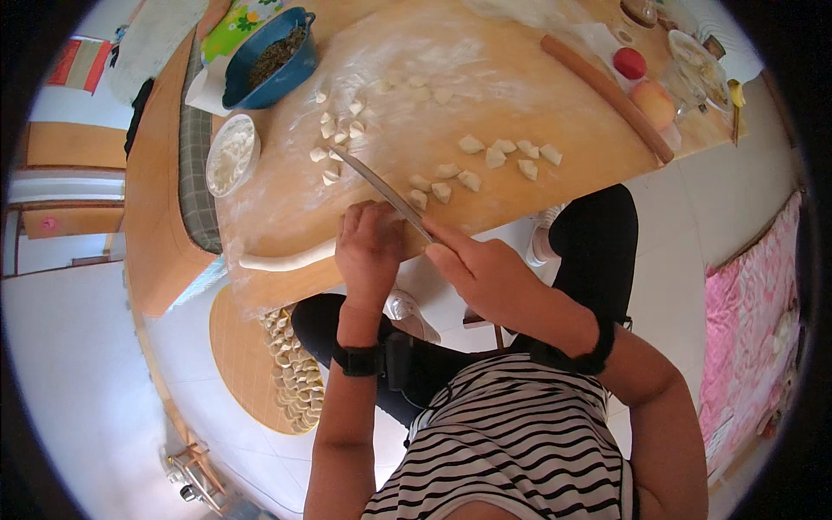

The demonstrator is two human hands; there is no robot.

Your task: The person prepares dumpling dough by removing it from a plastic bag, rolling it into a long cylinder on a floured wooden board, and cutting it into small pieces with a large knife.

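Observation:
My right hand (pixel 482 270) grips the handle of a knife (pixel 381 186), whose blade points up and to the left over the floured board (pixel 407 69). Near the board's front edge, my left hand (pixel 368 247) has its fingers curled over the right end of a long white dough rope (pixel 288 260). The knife passes just beside the left fingers; whether its edge touches the dough is hidden. Small cut dough pieces lie in one cluster (pixel 328 130) at the left and another (pixel 495 159) at the right.
At the far left stand a white bowl of flour (pixel 245 130) and a blue basin (pixel 303 65) of dark filling. A rolling pin (pixel 598 91) lies far right, near a red round object (pixel 630 62) and a peach-like fruit (pixel 652 105). Lower left, dumplings (pixel 295 381) cover part of a round board (pixel 238 355).

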